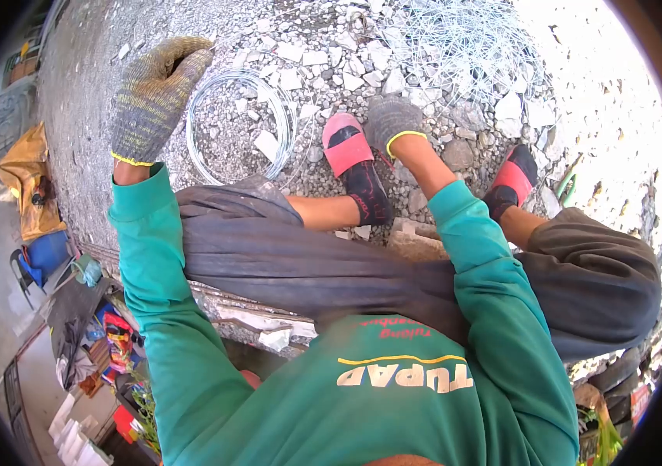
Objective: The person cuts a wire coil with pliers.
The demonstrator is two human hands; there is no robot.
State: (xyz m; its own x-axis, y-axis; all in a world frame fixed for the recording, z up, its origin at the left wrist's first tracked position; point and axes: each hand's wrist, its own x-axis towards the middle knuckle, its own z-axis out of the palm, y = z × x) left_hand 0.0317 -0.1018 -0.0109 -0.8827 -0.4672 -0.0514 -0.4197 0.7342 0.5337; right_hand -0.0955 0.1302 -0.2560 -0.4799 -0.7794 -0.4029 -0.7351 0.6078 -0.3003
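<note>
My left hand (156, 97), in a grey-yellow knitted glove, is raised at the upper left, beside a coil of thin silvery wire (291, 124) lying on the gravel. Its thumb and fingers are bent together at the tips; whatever they pinch is too fine to make out. Between my two feet, my right hand (395, 120) is a closed gloved fist, close to the red slipper (344, 145) on one foot. What it grips, if anything, is hidden. Beyond it lies a tangled heap of cut wire pieces (467, 50).
Broken stones and gravel (331, 62) cover the ground. Green-handled pliers (568, 185) lie right of the other slipper (514, 175). A concrete block (415, 239) sits below my right forearm. A tan bag (32, 182) and a blue container (48, 252) stand at the left.
</note>
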